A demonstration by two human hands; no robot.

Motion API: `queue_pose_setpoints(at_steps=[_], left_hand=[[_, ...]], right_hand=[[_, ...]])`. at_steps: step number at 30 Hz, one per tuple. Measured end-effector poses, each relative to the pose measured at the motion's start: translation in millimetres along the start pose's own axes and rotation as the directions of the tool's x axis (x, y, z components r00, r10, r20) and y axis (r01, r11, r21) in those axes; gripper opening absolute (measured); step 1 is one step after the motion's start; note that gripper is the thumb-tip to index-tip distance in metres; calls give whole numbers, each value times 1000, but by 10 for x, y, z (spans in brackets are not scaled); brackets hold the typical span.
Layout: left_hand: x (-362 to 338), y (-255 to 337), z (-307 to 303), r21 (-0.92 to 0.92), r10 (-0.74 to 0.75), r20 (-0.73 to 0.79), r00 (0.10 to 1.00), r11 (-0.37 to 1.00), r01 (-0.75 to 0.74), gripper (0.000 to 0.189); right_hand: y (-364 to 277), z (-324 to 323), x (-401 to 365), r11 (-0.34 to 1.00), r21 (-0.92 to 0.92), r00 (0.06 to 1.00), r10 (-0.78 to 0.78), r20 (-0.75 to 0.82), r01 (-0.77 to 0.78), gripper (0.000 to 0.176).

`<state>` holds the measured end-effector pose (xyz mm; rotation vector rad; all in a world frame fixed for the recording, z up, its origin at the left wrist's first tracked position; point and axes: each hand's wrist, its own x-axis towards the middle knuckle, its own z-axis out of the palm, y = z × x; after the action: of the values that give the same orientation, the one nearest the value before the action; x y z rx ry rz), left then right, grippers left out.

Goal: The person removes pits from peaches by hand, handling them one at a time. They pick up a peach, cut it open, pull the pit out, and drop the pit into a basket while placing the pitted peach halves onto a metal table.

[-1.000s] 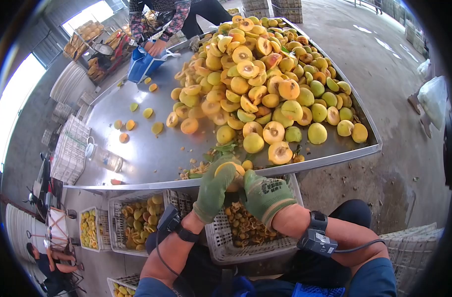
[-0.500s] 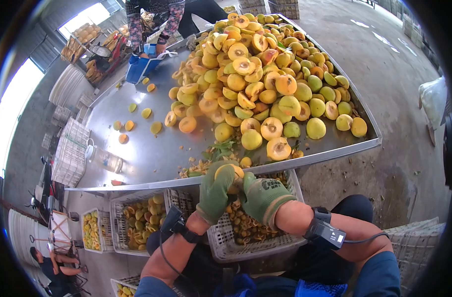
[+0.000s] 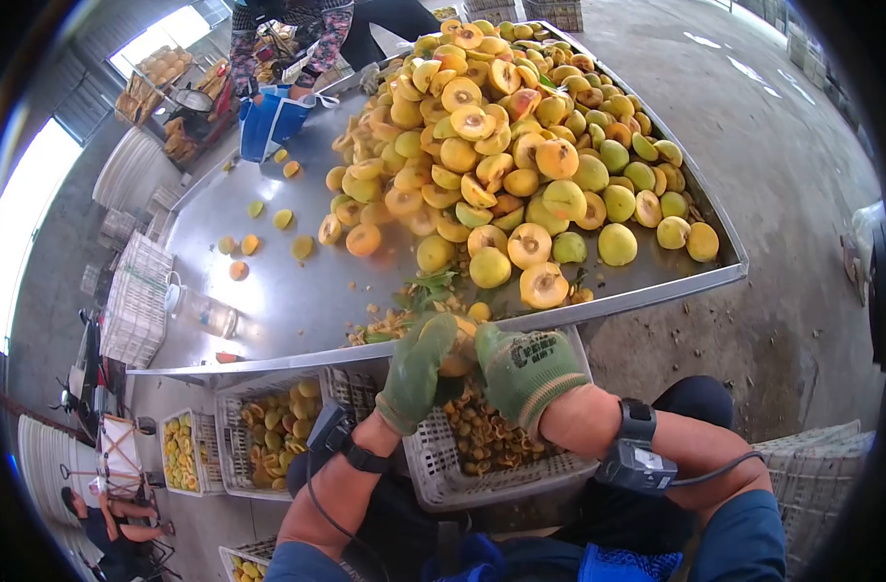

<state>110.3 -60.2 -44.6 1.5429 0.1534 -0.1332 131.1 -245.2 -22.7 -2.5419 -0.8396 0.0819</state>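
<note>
Both hands wear green work gloves and meet just over the near edge of the metal table. My left hand [image 3: 419, 373] is closed around a yellow peach half [image 3: 459, 347]. My right hand [image 3: 526, 373], with dark print on the glove, is closed against the fruit's right side; its fingertips are hidden, so any tool in them cannot be made out. Below the hands stands a grey plastic crate [image 3: 453, 497] containing brown pits and scraps [image 3: 487, 432]. Beyond them a large heap of halved peaches [image 3: 492, 165] covers much of the table [image 3: 317, 291].
Leaves and scraps [image 3: 404, 315] lie by the table's near edge. A clear jug [image 3: 202, 310] rests at the left. Crates of peach halves [image 3: 283, 427] stand on the floor. Across the table, another person's hands hold a blue-and-white container [image 3: 268, 126]. Someone sits at lower left [image 3: 123, 529].
My hands have turned slightly around the peach half, showing more of its orange side between them. The other person's blue container has tipped and shifted a little left.
</note>
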Motion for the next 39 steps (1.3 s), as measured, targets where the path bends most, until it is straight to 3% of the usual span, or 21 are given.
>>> queue_pose_setpoints(at_steps=[1,5,10,12,15,17,19,20,21,22,24,27,30,33,36,39], left_hand=[[2,-15,-6,-22,-23,3,1000,999,23,42],[27,-119,-77,152,150,89,985,975,-163,39],[-6,30,55,220,137,-2,991,966,-133,25],[-14,19,61,383,298,40,954,877,-291,18],[62,-129,-51,547,424,171,889,710,-444,18],[81,-114,-50,639,532,229,815,550,-538,20],[60,-31,-15,499,430,109,896,756,-424,23],[20,21,13,247,218,8,976,945,-213,24],[5,46,30,-42,-25,-23,999,999,24,25],[21,9,-2,148,88,12,996,985,-89,28],[72,-88,-111,488,283,139,949,814,-314,33],[53,-137,-105,341,214,76,974,912,-228,35],[22,-39,-58,387,329,82,941,859,-334,32],[6,-80,-61,462,349,50,936,822,-332,30],[23,-28,-100,710,532,247,810,470,-524,30],[-33,23,-37,532,395,113,912,751,-392,31]], right_hand=[[18,14,11,1000,-10,1000,-1,8,1,21],[46,19,47,1000,19,997,7,74,-9,22],[44,21,57,987,148,989,41,140,-62,22],[44,14,56,983,174,984,33,174,-64,23],[18,-24,52,977,187,977,61,205,-100,22],[31,14,39,992,110,993,48,111,-60,22],[73,68,53,997,69,998,15,62,-20,23],[108,94,70,998,68,998,-6,63,2,24],[141,102,85,998,66,998,-27,61,23,27],[161,99,85,996,83,997,-26,79,19,26],[176,95,96,993,115,993,-30,114,16,26],[112,67,116,983,173,979,27,200,-63,27],[45,12,82,967,237,974,40,223,-94,29],[9,7,74,965,245,977,45,210,-97,31],[-10,-84,65,967,236,969,34,243,-93,30],[61,81,27,964,238,963,49,267,-115,29]])
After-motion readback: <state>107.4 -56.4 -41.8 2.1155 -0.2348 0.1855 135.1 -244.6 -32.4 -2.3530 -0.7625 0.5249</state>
